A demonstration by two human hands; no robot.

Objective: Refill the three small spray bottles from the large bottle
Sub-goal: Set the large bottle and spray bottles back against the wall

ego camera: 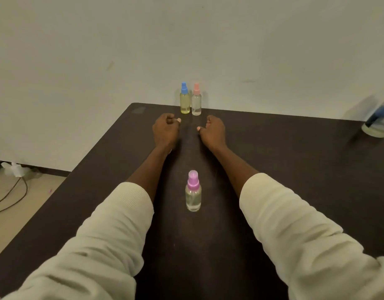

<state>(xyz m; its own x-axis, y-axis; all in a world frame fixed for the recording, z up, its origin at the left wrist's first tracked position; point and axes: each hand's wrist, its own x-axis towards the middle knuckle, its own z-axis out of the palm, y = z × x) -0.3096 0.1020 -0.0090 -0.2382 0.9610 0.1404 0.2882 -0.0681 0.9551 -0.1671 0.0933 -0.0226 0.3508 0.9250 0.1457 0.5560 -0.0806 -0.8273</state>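
Dark table (273, 169) carries our left hand (166, 131) and right hand (212, 132), fingers clenched on nothing (both mid-frame), below the blue-capped bottle (184, 99) and pink-capped bottle (196, 100).

We see a dim, warm-tinted picture with soft, even light and no glare. Faint shadows fall behind the two small bottles (190, 99) onto the wall (121, 50) and beside the forearms on the dark table (295, 148). The centre is fairly sharp. At the right edge the large bottle (378, 123) is smeared with blur. The wide lens bends the table's edges and stretches the sleeves (295, 234) near the bottom.
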